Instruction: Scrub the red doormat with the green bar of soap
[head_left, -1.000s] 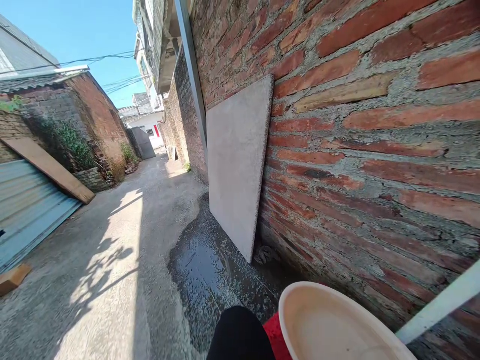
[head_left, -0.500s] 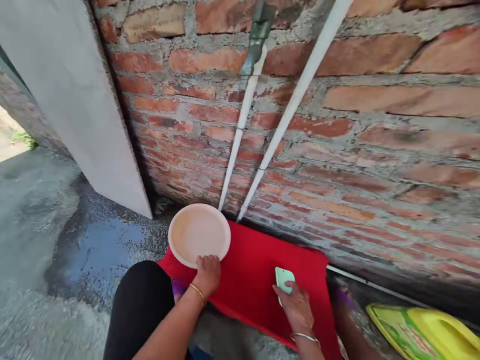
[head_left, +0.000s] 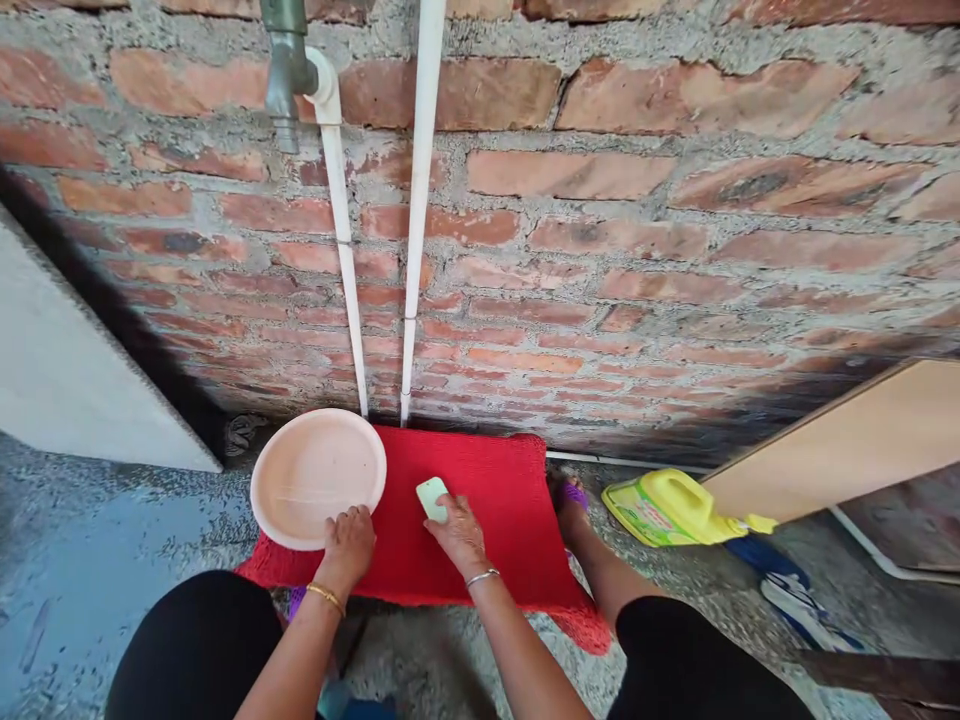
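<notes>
My left hand (head_left: 349,545) is closed on the near right rim of a pale peach plastic basin (head_left: 315,470), which shows no contents. The basin stands, slightly tilted, on the left end of a red cloth (head_left: 495,530) spread over a low flat surface. In my right hand (head_left: 457,535) is a flat mint-green piece with rounded corners (head_left: 430,494); whether it is a brush or a bar of soap I cannot tell. That hand rests over the middle of the cloth, to the right of the basin, its thumb and fingers closed round the piece.
Behind the cloth rises a brick wall (head_left: 600,240) with a tap (head_left: 285,90) and white pipes (head_left: 420,200). A yellow jug (head_left: 667,508) lies on the right near a leaning board (head_left: 840,440). A grey slab (head_left: 82,370) leans at left, beside wet concrete.
My view has swung to the right, bringing the whole jug and the leaning board into sight. Both hands keep their holds, and the green piece is now closer to the basin.
</notes>
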